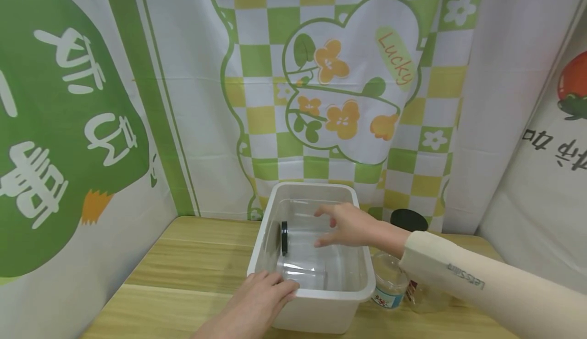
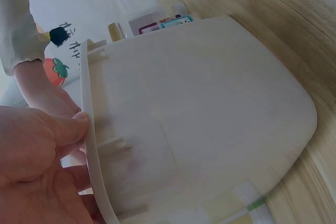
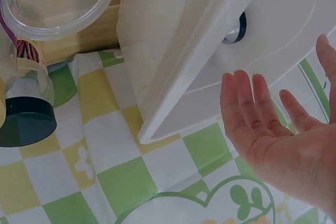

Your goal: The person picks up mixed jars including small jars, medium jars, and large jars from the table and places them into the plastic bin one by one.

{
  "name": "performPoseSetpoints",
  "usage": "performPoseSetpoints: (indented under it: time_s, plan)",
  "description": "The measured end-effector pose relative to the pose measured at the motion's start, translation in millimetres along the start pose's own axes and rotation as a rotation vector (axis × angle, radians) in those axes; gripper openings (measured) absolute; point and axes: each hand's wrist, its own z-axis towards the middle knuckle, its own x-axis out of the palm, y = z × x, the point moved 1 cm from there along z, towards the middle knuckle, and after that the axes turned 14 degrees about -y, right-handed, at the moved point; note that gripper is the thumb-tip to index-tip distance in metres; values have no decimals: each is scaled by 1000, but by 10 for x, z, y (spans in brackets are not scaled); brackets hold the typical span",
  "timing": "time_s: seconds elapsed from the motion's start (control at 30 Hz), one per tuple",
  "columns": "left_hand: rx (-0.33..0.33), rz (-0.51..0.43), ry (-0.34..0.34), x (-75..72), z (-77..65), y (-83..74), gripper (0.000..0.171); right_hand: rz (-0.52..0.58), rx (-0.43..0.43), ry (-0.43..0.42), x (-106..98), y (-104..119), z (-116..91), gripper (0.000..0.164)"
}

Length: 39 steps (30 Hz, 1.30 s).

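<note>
A white plastic bin [image 1: 331, 295] stands on the wooden table. My left hand [image 1: 259, 298] grips its near rim; in the left wrist view the thumb [image 2: 71, 129] presses the outside of the rim and the fingers curl over it. Inside the bin a clear jar [image 1: 302, 272] lies on its side, its black lid [image 1: 284, 238] towards the left wall. Above the bin is my right hand [image 1: 348, 224], fingers spread and holding nothing. The right wrist view shows that palm [image 3: 278, 150] apart from the bin wall and from the jar's black lid [image 3: 242, 27].
Right of the bin stand a clear jar [image 1: 390, 283] with a blue label and a jar with a black lid [image 1: 409, 220], partly behind my right forearm. A checked cloth [image 1: 257, 58] hangs behind the bin. The wooden tabletop [image 1: 183, 278] extends to the left.
</note>
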Motion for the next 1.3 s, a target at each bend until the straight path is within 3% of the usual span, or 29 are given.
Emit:
performPoseSetpoints:
  time_s: [0.33,0.7,1.3]
  plan:
    - [9,17,-27,13,-7,1,7,69,-4,-40,-66,-87,-117,64]
    - [-19,-9,22,1,1,5,9,170,-32,-52,-79,-155,-180,63]
    - [15,-8,-20,12,3,19,10,241,42,-114,-231,-321,-425,63]
